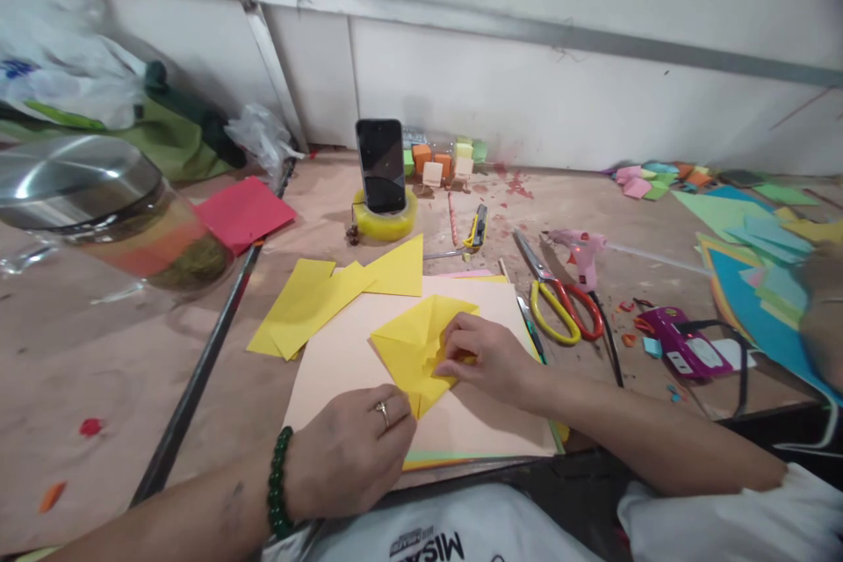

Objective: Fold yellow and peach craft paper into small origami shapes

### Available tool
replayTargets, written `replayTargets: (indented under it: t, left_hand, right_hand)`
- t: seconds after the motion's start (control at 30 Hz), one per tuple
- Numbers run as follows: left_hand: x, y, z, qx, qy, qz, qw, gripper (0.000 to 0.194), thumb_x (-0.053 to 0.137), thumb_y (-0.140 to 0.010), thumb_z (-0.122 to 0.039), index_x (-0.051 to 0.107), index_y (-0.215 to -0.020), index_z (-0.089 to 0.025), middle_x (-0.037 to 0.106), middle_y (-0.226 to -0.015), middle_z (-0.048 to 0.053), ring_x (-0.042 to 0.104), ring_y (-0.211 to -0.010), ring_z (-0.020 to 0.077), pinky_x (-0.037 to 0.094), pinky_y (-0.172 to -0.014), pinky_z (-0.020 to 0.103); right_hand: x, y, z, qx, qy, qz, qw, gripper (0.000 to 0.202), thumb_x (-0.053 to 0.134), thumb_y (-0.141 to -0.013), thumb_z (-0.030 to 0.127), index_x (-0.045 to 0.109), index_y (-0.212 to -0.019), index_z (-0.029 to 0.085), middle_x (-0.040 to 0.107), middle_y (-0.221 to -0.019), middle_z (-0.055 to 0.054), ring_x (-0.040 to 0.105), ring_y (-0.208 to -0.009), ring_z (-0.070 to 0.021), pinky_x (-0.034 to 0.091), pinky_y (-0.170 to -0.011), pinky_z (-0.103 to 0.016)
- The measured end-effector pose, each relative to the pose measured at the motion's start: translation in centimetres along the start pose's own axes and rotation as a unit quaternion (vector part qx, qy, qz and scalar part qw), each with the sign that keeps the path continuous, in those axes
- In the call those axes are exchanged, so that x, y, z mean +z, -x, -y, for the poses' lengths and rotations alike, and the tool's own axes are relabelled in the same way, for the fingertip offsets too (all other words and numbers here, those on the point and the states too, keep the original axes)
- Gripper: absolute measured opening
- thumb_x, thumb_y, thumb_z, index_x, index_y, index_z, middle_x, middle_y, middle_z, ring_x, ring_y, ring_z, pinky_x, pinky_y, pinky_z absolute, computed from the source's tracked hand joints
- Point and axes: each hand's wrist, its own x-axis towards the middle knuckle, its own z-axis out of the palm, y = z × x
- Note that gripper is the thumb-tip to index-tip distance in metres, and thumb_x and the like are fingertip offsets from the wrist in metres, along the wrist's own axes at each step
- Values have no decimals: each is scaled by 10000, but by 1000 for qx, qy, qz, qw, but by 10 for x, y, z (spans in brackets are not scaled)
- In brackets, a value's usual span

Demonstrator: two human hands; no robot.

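A creased yellow sheet of folding paper (421,329) lies on a stack of pale pink paper (342,395) in front of me. My right hand (484,356) pinches the sheet's right side, its fingers curled over a folded edge. At the near corner, my left hand (359,448) is closed on the same sheet; its fingertips are partly hidden. A ring and a green bead bracelet (280,479) are on the left hand and wrist. Loose yellow paper pieces (316,303) overlap the stack's far left corner.
A phone (382,165) leans upright in a yellow tape roll (388,224). To the right lie scissors (566,303), a pink glue gun (580,253), a cutter knife (478,226) and a purple power strip (685,342). On the left stands a glass jar (145,228).
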Motion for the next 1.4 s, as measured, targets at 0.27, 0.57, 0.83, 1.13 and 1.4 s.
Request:
replayTargets:
  t: [0.27, 0.57, 0.83, 1.13, 1.4]
  left_hand:
    - [-2, -4, -1, 15, -15, -13, 1000, 255, 382, -867, -60, 565, -1042, -87, 635, -736, 72, 583, -653, 196, 544, -593, 310]
    - [-4, -5, 0, -12, -12, 46, 999, 256, 387, -846, -71, 593, -986, -129, 657, -898, 109, 553, -698, 201, 538, -627, 328]
    - [-6, -7, 0, -17, 1, 45, 999, 248, 430, -819, -75, 624, -968, -116, 687, -1085, 126, 576, -768, 210, 543, -734, 329]
    - [-3, -5, 0, -18, 8, 63, 998, 221, 459, -805, -74, 601, -968, -119, 671, -986, 117, 572, -785, 218, 539, -738, 340]
    - [-1, -4, -1, -10, 20, 29, 999, 220, 442, -810, -81, 596, -963, -118, 671, -1021, 135, 582, -823, 228, 544, -759, 355]
  right_hand:
    - [1, 1, -3, -27, 6, -7, 1000, 162, 745, -778, 222, 624, -682, 173, 599, -798, -13, 578, -694, -127, 431, -604, -222]
    - [0, 2, 2, -21, 25, 1, 999, 152, 696, -805, 210, 586, -706, 176, 596, -821, -21, 573, -733, -138, 439, -625, -237]
    - [-5, 3, 19, 28, 83, 25, 996, 482, 771, -666, 407, 540, -1028, 189, 576, -995, -73, 550, -917, -236, 469, -784, -374]
    - [-24, 10, 16, 82, 81, 66, 991, 438, 683, -761, 184, 486, -1153, 175, 551, -1109, -98, 550, -1009, -234, 463, -872, -385]
    - [-32, 22, -15, 40, 83, 46, 995, 316, 589, -842, 152, 501, -1144, 177, 576, -1064, -98, 572, -992, -234, 479, -814, -358]
